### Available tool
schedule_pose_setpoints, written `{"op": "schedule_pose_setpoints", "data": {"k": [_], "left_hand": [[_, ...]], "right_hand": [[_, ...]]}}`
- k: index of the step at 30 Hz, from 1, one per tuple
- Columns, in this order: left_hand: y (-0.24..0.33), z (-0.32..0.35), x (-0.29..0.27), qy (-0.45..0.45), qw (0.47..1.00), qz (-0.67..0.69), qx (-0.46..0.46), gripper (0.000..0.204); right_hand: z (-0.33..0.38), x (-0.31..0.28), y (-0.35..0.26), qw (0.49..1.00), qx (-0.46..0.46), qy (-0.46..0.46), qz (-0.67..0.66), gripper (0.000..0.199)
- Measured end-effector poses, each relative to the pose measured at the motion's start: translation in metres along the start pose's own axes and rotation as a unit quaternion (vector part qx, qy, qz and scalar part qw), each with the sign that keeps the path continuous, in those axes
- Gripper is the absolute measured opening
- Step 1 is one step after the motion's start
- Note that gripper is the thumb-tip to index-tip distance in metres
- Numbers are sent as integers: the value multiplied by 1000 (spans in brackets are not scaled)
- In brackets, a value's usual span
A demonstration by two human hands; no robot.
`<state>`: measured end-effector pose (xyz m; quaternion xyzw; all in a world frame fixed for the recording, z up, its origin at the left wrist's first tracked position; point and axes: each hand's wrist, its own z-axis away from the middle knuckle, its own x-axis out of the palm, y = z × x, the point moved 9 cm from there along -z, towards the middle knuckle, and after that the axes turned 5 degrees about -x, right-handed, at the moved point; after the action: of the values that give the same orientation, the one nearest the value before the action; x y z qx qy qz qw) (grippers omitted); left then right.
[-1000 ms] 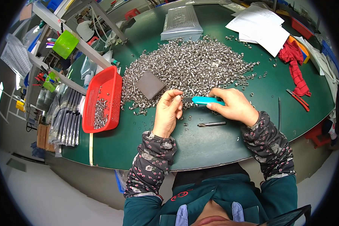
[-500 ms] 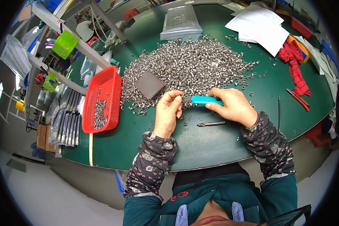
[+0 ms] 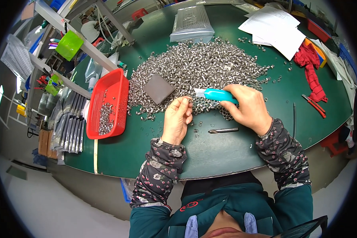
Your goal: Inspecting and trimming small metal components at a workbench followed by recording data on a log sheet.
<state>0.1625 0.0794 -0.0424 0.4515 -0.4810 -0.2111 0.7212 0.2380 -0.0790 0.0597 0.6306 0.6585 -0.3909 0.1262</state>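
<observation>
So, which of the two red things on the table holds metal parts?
The red tray, left of the left hand, holds some. The red cloth at the far right is only crumpled fabric.

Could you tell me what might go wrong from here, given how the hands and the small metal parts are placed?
The right hand holds a turquoise utility knife aimed toward the left hand, whose fingertips pinch a small part close to the tip; a slip could cut them. The drill bit lies loose near the table edge and might roll off. Parts from the metal heap lie scattered near the wrists and could get swept to the floor.
</observation>
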Motion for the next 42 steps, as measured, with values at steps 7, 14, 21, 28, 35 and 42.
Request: {"op": "schedule_pose_setpoints", "data": {"k": [7, 14, 21, 28, 35, 42], "left_hand": [[-2, -1, 0, -13, 1000, 23, -11, 17], [-1, 1, 3, -17, 1000, 3, -12, 17], [-2, 1, 5, -34, 999, 26, -25, 16], [4, 0, 7, -12, 999, -37, -2, 19], [3, 1, 8, -26, 999, -30, -8, 20], [7, 1, 10, -25, 998, -62, 18, 19]], "right_hand": [[4, 18, 9, 994, 54, -93, -32, 23], [5, 22, 5, 992, 36, -110, -54, 24], [1, 9, 14, 994, 63, -44, -76, 24], [1, 2, 20, 992, 92, -7, -89, 26], [2, 4, 26, 989, 107, -3, -103, 25], [3, 13, 27, 988, 112, -67, -82, 25]]}}
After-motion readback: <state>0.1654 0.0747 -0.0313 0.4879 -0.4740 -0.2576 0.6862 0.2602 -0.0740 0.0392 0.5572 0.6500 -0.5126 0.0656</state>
